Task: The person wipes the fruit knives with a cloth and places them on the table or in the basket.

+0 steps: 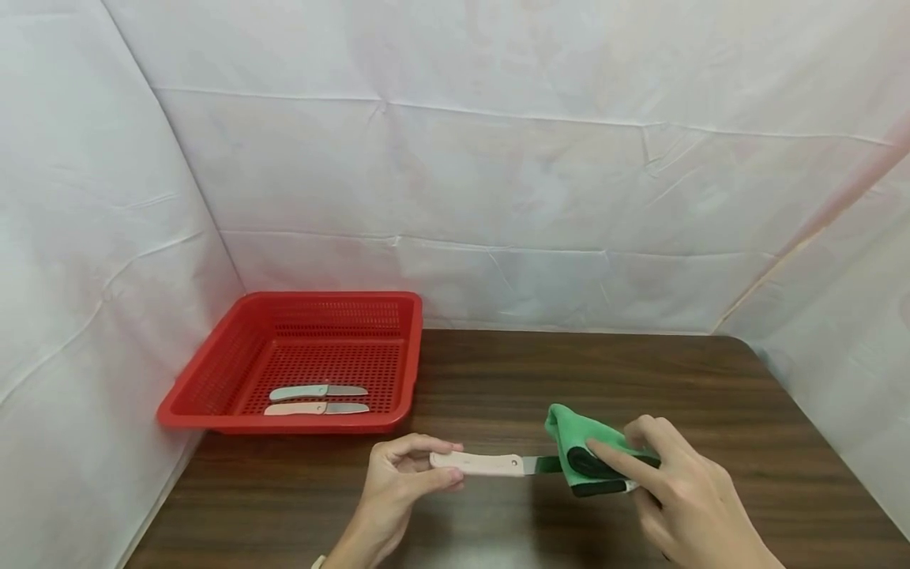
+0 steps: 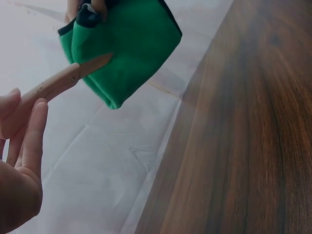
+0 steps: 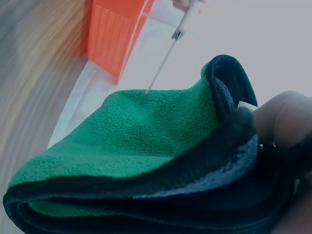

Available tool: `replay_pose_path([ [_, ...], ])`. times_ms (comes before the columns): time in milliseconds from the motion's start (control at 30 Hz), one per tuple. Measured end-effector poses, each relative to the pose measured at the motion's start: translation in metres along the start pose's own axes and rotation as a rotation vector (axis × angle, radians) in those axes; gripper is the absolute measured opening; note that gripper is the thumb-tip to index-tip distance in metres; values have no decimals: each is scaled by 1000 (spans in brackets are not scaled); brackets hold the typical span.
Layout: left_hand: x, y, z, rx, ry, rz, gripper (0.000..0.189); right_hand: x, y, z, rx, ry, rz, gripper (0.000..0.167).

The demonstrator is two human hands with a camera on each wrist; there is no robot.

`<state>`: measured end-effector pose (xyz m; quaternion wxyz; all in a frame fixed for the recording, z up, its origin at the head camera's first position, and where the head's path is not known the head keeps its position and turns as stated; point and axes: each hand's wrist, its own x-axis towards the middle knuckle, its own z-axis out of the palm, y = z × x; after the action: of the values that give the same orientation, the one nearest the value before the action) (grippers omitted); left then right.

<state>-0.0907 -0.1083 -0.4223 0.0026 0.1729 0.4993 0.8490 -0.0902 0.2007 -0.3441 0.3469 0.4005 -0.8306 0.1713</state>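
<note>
Near the table's front, my left hand (image 1: 394, 482) pinches the handle end of a small knife (image 1: 476, 464) between thumb and fingers. Its pale pink handle lies level and the blade points right. My right hand (image 1: 682, 486) grips a folded green cloth (image 1: 579, 435) with dark edging, fingers over its dark border. In the head view the blade tip overlaps the cloth's left side. The left wrist view shows the blade (image 2: 96, 64) in front of the cloth's green face. From the right wrist, the blade reaches the upper edge of the cloth (image 3: 131, 126).
A red perforated basket (image 1: 408, 363) stands at the back left of the dark wooden table (image 1: 569, 363). Inside lie two similar knives, one with a pale green handle (image 1: 298, 392) and one with a pink handle (image 1: 295, 408). White sheeting (image 1: 498, 182) hangs around the table.
</note>
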Motion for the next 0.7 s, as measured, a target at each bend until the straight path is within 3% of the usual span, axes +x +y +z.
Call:
replay_pose_path([
  [267, 3, -3, 7, -3, -1, -5, 24, 8, -10, 10, 53, -63, -57, 54],
  [500, 0, -2, 12, -17, 55, -18, 26, 5, -13, 17, 36, -153, -64, 58],
  [700, -4, 1, 11, -46, 47, 54, 32, 2, -11, 16, 14, -158, -60, 61],
])
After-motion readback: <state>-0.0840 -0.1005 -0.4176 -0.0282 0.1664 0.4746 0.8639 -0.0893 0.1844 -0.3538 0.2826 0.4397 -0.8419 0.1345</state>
